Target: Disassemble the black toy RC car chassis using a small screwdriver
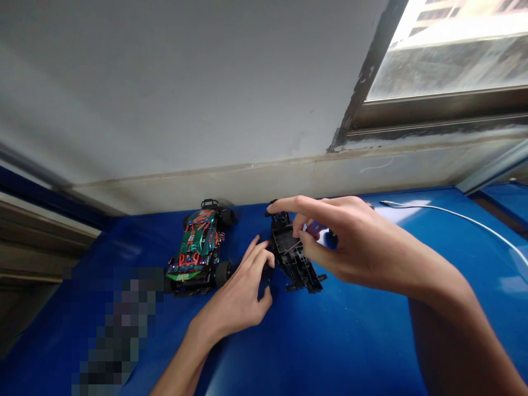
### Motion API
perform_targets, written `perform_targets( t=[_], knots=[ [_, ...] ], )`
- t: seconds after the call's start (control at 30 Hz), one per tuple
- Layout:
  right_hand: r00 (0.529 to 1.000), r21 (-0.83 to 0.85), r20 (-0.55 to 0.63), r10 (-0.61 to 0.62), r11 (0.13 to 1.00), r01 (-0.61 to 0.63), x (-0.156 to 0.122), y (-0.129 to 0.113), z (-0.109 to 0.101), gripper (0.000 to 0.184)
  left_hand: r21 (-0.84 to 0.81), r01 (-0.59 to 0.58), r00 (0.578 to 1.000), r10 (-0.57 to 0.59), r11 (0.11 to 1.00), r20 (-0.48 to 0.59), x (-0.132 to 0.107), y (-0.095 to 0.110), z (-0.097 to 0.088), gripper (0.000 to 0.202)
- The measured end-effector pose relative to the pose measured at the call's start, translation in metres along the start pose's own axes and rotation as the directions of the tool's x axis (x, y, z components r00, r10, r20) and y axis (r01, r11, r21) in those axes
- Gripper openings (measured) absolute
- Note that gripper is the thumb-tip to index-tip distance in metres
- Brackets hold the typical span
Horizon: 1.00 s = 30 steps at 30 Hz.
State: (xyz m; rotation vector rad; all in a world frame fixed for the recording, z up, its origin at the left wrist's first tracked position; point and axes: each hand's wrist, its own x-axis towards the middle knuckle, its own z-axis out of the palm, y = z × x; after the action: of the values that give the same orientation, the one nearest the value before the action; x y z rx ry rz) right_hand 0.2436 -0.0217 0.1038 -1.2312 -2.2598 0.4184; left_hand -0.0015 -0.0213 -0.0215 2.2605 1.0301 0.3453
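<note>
1. Nearest, at the lower left, a blocky pixelated patch (119,335) covers part of the blue table (350,341), so whatever lies there cannot be made out
2. The left hand (243,291) is just beside the near-left side of the black chassis (299,267), thumb well apart from the curled fingers and gripping nothing that shows; a dark shape under the fingers is too unclear to name, and whether the fingertips touch the chassis is hard to tell
3. The chassis lies on the table between the hands, its long axis running from far left to near right, with its far right side partly hidden by the right hand (350,239)
4. The right hand pinches a purple-handled tool (314,228), and the relation that counts is here: the thin shaft slants leftward and nearer, across the chassis's long axis (its tip is too fine to place, so contact is uncertain)
5. To the left of the chassis, well apart from it, a shiny green-and-red toy car (193,242) stands with one wheel close to the left wrist
6. Farther right lies a white cable (449,210), cut off by the picture's edge; a grey wall (206,99) rises beyond
</note>
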Motion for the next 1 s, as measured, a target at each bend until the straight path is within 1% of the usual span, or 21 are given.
perform_targets(
  t=[0.1,0.27,0.37,0.5,0.73,0.83,1.0],
  knots=[
    [1.0,0.007,0.005,0.013,1.0,-0.013,0.0,0.0,0.001,0.062,0.011,0.005,1.0,-0.005,1.0,0.008,0.0,0.0,0.0,0.045],
    [1.0,0.018,0.014,0.011,1.0,-0.011,-0.001,-0.002,-0.001,0.061,0.04,-0.002,0.998,0.004,0.999,-0.058,0.005,-0.004,0.008,0.036],
    [1.0,0.014,0.013,0.008,1.0,-0.008,-0.001,-0.003,-0.002,0.06,0.051,0.004,0.997,0.0,0.999,-0.074,0.004,-0.002,0.009,0.037],
    [1.0,0.009,0.008,0.012,1.0,-0.012,-0.002,-0.003,-0.003,0.06,0.041,-0.001,0.999,0.003,0.999,-0.045,0.0,0.001,0.005,0.047],
    [1.0,0.015,0.012,0.009,1.0,-0.009,-0.002,-0.003,-0.002,0.057,0.073,-0.025,0.996,0.031,0.997,-0.081,0.006,-0.006,0.009,0.038],
    [1.0,0.028,0.017,0.003,1.0,-0.003,-0.001,-0.003,-0.002,0.057,0.085,-0.015,0.997,0.022,0.996,-0.074,0.005,-0.008,0.009,0.037],
    [1.0,0.019,0.02,0.005,1.0,-0.006,-0.001,-0.003,-0.002,0.06,0.07,-0.019,1.0,0.02,0.997,-0.021,0.0,0.0,0.004,0.05]
  ],
)
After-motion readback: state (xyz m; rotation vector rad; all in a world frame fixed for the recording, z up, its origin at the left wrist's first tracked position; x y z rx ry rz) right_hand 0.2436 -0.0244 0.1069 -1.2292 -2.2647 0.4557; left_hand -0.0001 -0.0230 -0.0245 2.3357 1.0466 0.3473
